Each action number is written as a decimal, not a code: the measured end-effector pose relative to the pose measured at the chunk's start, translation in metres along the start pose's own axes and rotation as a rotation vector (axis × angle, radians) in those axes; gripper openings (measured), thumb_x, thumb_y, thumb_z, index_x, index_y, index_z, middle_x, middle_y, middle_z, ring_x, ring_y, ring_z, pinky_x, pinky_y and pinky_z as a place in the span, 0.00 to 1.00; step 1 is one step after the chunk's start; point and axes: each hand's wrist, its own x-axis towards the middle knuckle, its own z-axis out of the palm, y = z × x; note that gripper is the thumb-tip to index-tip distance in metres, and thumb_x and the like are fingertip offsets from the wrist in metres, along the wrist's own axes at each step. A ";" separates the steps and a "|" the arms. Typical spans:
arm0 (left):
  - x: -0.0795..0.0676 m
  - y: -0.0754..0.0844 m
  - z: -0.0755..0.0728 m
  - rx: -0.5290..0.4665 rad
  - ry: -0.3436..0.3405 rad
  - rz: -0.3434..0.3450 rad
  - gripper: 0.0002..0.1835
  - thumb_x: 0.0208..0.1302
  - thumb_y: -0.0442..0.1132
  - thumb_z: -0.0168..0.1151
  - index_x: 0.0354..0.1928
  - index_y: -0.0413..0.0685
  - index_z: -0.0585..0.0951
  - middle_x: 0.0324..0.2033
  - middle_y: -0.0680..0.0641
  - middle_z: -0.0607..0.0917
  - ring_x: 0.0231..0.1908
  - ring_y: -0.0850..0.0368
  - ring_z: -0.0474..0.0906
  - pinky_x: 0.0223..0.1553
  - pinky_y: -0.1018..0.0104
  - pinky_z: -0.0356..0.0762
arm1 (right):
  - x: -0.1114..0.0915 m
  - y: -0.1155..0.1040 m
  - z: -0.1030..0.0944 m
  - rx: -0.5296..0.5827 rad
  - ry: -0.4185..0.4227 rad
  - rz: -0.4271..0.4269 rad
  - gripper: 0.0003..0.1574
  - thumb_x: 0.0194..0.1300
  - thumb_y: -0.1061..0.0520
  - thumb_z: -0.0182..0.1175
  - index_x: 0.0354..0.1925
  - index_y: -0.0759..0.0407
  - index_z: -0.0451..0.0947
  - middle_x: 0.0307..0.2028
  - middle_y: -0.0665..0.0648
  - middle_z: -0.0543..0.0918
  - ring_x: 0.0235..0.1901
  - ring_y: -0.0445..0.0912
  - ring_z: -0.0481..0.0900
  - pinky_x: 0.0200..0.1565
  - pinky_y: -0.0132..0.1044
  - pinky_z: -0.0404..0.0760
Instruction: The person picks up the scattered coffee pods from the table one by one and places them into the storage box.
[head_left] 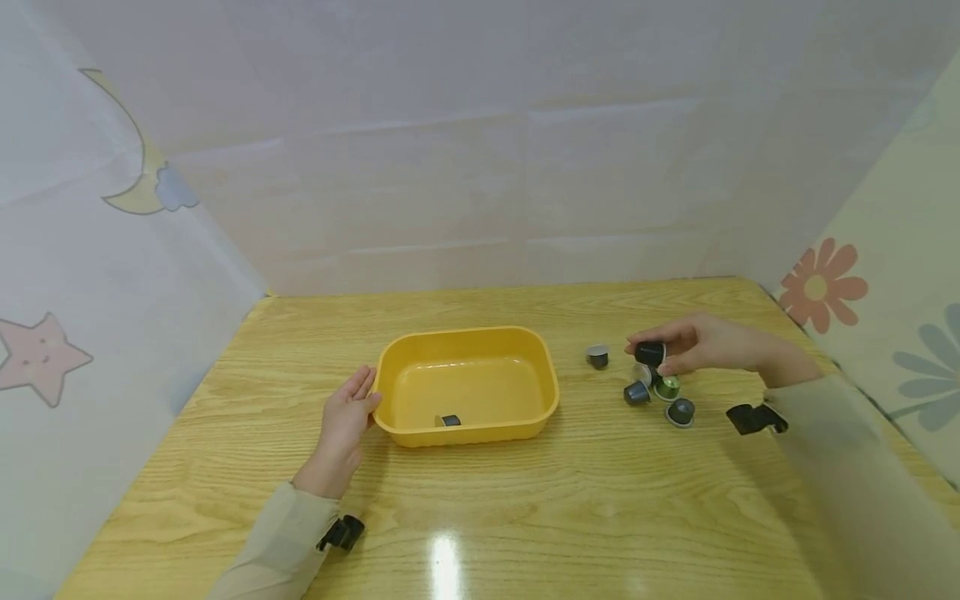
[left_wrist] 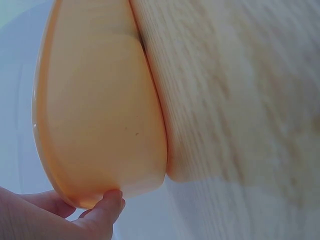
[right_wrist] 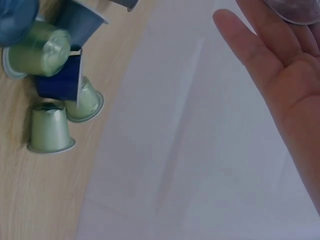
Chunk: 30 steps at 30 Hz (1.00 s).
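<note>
Pick-up: seemingly the step; next calls for a steady pinch, clear of the loose pods (head_left: pixel 667 387).
Left hand (head_left: pixel 343 421): thumb and fingers grip the tub's (head_left: pixel 480 436) edge.
Tub: smooth, yellow, round-cornered; a grey pod (head_left: pixel 452 421) lies inside.
Loose pods: shiny, rimmed, on grained wooden table (head_left: pixel 562 517).
Right hand (head_left: pixel 705 343): fingers curled, pinching a black pod (head_left: pixel 649 353).

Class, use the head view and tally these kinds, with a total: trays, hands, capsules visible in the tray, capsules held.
Yellow tray: 1
Hands (left hand, right hand): 2
Capsule visible in the tray: 1
Held capsule: 1
Total: 5
</note>
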 end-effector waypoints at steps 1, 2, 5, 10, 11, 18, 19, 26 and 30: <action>0.000 0.000 0.000 -0.002 0.001 0.000 0.31 0.74 0.26 0.43 0.76 0.40 0.50 0.74 0.43 0.54 0.72 0.50 0.51 0.67 0.54 0.57 | 0.001 -0.001 0.000 -0.010 0.002 0.003 0.31 0.69 0.66 0.57 0.68 0.61 0.67 0.59 0.44 0.77 0.42 0.34 0.77 0.32 0.38 0.75; 0.000 0.000 0.000 -0.001 0.001 -0.001 0.31 0.74 0.26 0.43 0.76 0.40 0.50 0.74 0.43 0.54 0.72 0.50 0.51 0.67 0.54 0.57 | 0.003 -0.002 0.000 -0.021 0.005 0.008 0.30 0.69 0.66 0.57 0.68 0.62 0.67 0.58 0.43 0.78 0.36 0.35 0.76 0.30 0.38 0.75; 0.000 0.000 0.000 0.002 0.003 -0.007 0.31 0.74 0.26 0.44 0.76 0.40 0.50 0.74 0.43 0.54 0.72 0.50 0.51 0.67 0.54 0.57 | 0.007 -0.004 0.001 -0.055 0.012 0.011 0.29 0.69 0.65 0.57 0.67 0.65 0.68 0.55 0.39 0.79 0.25 0.41 0.70 0.27 0.38 0.73; 0.001 0.000 -0.001 0.001 0.004 -0.011 0.31 0.74 0.26 0.44 0.76 0.40 0.50 0.74 0.43 0.54 0.72 0.50 0.51 0.67 0.54 0.57 | 0.014 -0.006 0.003 -0.108 0.015 -0.029 0.29 0.68 0.65 0.59 0.66 0.69 0.68 0.54 0.37 0.78 0.23 0.47 0.68 0.26 0.40 0.72; 0.001 0.000 -0.001 -0.002 0.004 -0.011 0.31 0.74 0.26 0.44 0.76 0.40 0.50 0.74 0.43 0.54 0.72 0.50 0.51 0.67 0.54 0.57 | 0.015 -0.006 0.003 -0.107 0.013 -0.034 0.29 0.68 0.66 0.59 0.66 0.69 0.68 0.54 0.36 0.78 0.23 0.46 0.69 0.27 0.39 0.73; 0.000 -0.001 -0.001 -0.002 0.001 0.002 0.31 0.74 0.26 0.43 0.75 0.39 0.50 0.74 0.42 0.54 0.72 0.50 0.51 0.67 0.54 0.57 | 0.026 -0.008 0.006 -0.091 0.018 0.005 0.31 0.68 0.64 0.60 0.67 0.68 0.67 0.40 0.41 0.82 0.18 0.45 0.63 0.24 0.38 0.70; 0.000 -0.001 -0.001 0.000 0.002 0.001 0.31 0.74 0.26 0.43 0.76 0.39 0.50 0.74 0.42 0.54 0.72 0.50 0.51 0.67 0.54 0.57 | 0.027 -0.010 0.006 -0.099 0.022 0.019 0.31 0.68 0.64 0.60 0.67 0.68 0.67 0.35 0.42 0.80 0.17 0.44 0.62 0.23 0.38 0.69; 0.000 0.000 0.000 0.016 0.010 0.003 0.31 0.74 0.27 0.44 0.76 0.40 0.51 0.74 0.44 0.55 0.72 0.51 0.52 0.65 0.54 0.59 | 0.041 -0.013 0.008 -0.104 -0.001 -0.019 0.33 0.68 0.62 0.61 0.66 0.75 0.65 0.50 0.68 0.81 0.37 0.36 0.79 0.37 0.34 0.79; -0.001 0.000 0.001 0.016 0.005 0.006 0.31 0.74 0.27 0.44 0.76 0.40 0.51 0.74 0.43 0.54 0.72 0.51 0.51 0.66 0.53 0.59 | 0.051 -0.011 0.010 -0.061 -0.024 -0.050 0.33 0.68 0.64 0.60 0.66 0.76 0.64 0.59 0.72 0.74 0.54 0.36 0.76 0.49 0.33 0.78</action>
